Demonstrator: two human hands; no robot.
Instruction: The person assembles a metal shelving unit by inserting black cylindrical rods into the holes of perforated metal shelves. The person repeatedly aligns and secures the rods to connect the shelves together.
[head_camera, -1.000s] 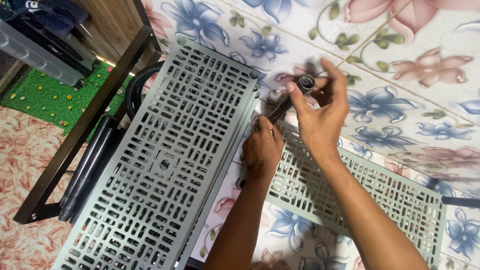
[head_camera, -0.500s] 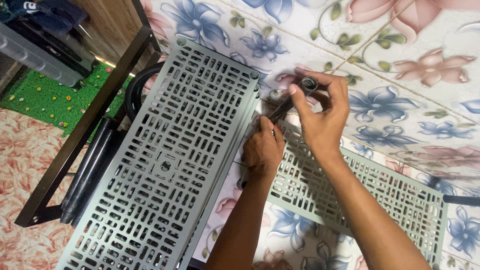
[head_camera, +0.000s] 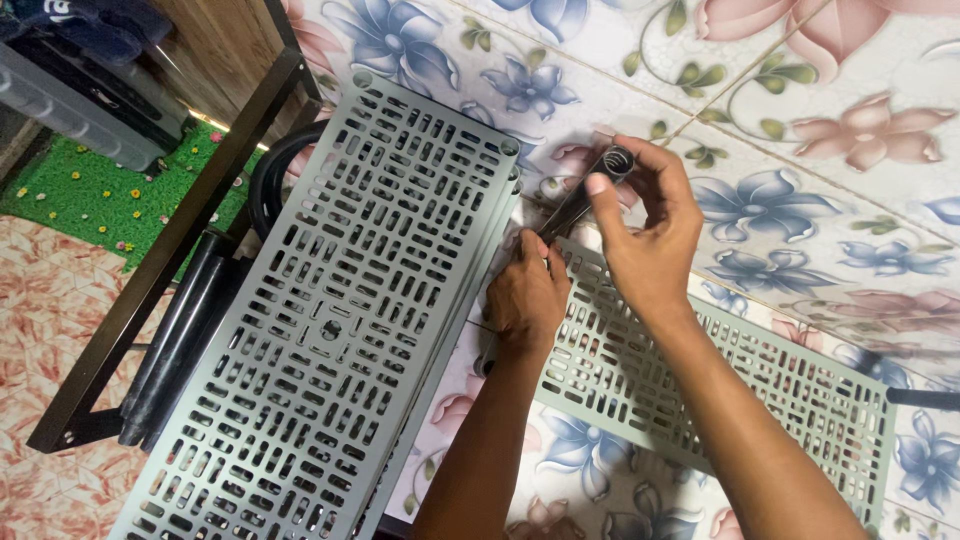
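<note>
My right hand (head_camera: 650, 235) grips the open top end of a dark metal tube (head_camera: 580, 200), thumb pressed on its rim. My left hand (head_camera: 528, 295) is closed around the lower part of the same tube, where it meets the corner of a grey perforated shelf panel (head_camera: 730, 385) lying on the floral tiled floor (head_camera: 800, 150). A second, larger grey perforated panel (head_camera: 340, 330) lies to the left, its edge touching my left hand. The tube's lower end is hidden by my fingers.
Black tubes (head_camera: 175, 340) and a coiled black ring (head_camera: 275, 170) lie beside the large panel, next to a dark metal frame (head_camera: 170, 260). A green mat (head_camera: 110, 190) and a grey box (head_camera: 70, 110) sit at the upper left. Another dark tube end (head_camera: 920, 397) shows at the right edge.
Both hands stay on the tube. My right hand has shifted its fingers at the tube's top end, thumb now over the rim; the view has drifted slightly.
</note>
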